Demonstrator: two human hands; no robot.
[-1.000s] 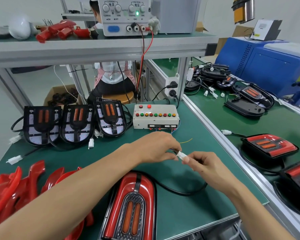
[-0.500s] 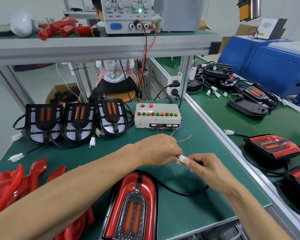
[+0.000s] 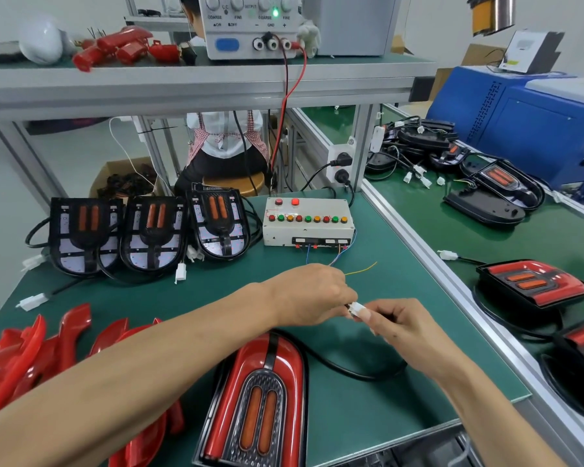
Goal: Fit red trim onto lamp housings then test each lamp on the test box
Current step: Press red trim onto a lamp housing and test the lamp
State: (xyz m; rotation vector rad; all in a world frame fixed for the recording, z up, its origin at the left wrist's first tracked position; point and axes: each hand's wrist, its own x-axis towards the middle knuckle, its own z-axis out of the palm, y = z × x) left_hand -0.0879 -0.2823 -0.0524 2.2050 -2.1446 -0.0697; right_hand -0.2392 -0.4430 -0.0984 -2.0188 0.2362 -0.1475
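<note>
A lamp with red trim fitted point(image 3: 260, 399) lies at the front of the green mat, its black cable point(image 3: 351, 370) looping right. My right hand point(image 3: 405, 335) pinches the white plug point(image 3: 357, 309) at the cable's end. My left hand point(image 3: 312, 294) pinches the mating connector on the thin coloured wires point(image 3: 338, 261) from the test box point(image 3: 307, 222). The two connectors meet between my fingertips. Three bare black housings point(image 3: 149, 230) stand in a row left of the box. Loose red trim pieces point(image 3: 34, 352) are piled at the front left.
A power supply point(image 3: 253, 25) sits on the shelf above, its red and black leads dropping to the bench. Finished lamps point(image 3: 533, 288) and black housings point(image 3: 486, 203) lie on the right-hand bench. Another person sits behind the bench. A blue machine point(image 3: 536, 119) stands far right.
Both hands have stayed nearly in place, holding the connectors together. The camera has tipped slightly downward.
</note>
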